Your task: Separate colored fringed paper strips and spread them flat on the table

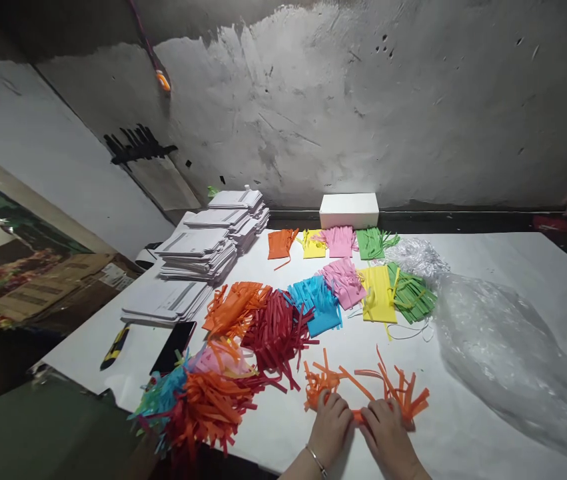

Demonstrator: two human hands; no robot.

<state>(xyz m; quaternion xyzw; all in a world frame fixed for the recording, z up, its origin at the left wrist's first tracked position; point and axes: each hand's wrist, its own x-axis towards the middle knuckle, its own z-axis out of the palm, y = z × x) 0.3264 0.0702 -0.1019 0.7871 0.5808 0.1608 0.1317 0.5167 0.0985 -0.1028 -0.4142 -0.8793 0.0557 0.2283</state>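
Near the table's front edge, an orange paper fringe point(408, 395) lies with its cut strips fanned out at both ends. My left hand point(332, 425) presses on its left part, fingers curled over the paper. Close beside it, my right hand point(387, 430) has its fingers curled on the right part. A narrow rolled-looking orange band shows between the two hands; the rest of the middle is under my fingers. To the left sit a dark red fringe bundle point(276, 330) and a heap of orange fringe point(213, 407) with blue and pink pieces.
Blue point(318, 307), yellow point(378, 293) and green point(413, 293) fringes lie farther back. A clear plastic bag point(503, 353) spreads at right. Stacked white packets point(198, 250), a phone point(173, 347) and a yellow-black utility knife point(114, 347) are left. A white box point(349, 211) stands by the wall.
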